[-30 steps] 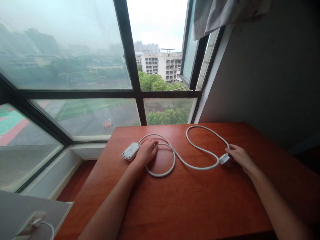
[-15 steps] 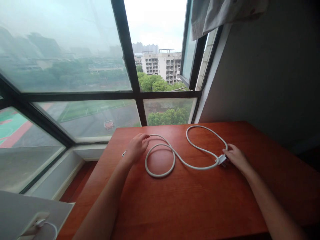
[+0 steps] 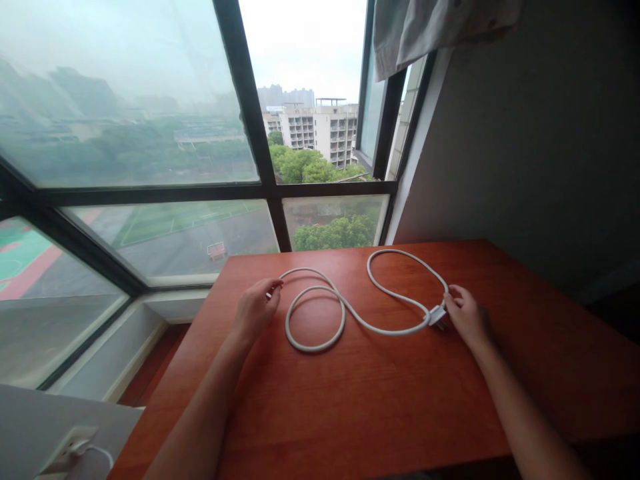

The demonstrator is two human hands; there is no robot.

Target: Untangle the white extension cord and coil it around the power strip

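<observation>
A white power cable [image 3: 350, 313] lies in two loops on the red-brown wooden table [image 3: 360, 407]. My left hand [image 3: 255, 308] covers the white socket block at the cable's left end, which is hidden beneath it. My right hand [image 3: 465, 313] pinches the white plug [image 3: 436, 315] at the cable's right end, holding it just on the tabletop.
A large window with a dark frame [image 3: 270, 190] stands behind the table. A grey wall [image 3: 525, 147] runs along the right side, with cloth [image 3: 440, 27] hanging at the top. A white wall socket with a plug [image 3: 70, 450] sits at lower left.
My left hand moved off the cable loop and onto the socket block, which is now hidden under it. My right hand kept hold of the plug. The view shifted slightly.
</observation>
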